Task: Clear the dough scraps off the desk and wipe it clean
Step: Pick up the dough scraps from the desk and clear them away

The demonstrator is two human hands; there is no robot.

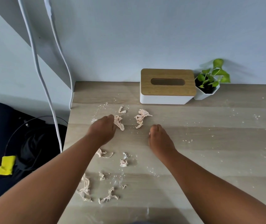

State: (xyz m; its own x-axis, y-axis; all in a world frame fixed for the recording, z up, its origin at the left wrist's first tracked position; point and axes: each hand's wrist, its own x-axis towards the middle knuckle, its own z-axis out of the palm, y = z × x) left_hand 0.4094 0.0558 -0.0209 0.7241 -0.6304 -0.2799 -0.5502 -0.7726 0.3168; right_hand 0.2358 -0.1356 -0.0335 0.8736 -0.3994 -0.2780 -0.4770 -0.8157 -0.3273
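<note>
Dough scraps (119,122) strewn on desk (209,143), left hand (102,130) touching one, no readable writing

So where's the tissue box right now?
In the head view, the tissue box stands at the desk's far edge against the wall, touching the potted plant on its right.

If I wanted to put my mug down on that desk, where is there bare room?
The freest patch lies right of the right hand, in front of the tissue box and plant pot; only flour specks there. The left side is crowded: dough scraps by the left hand and more near the front edge.
</note>
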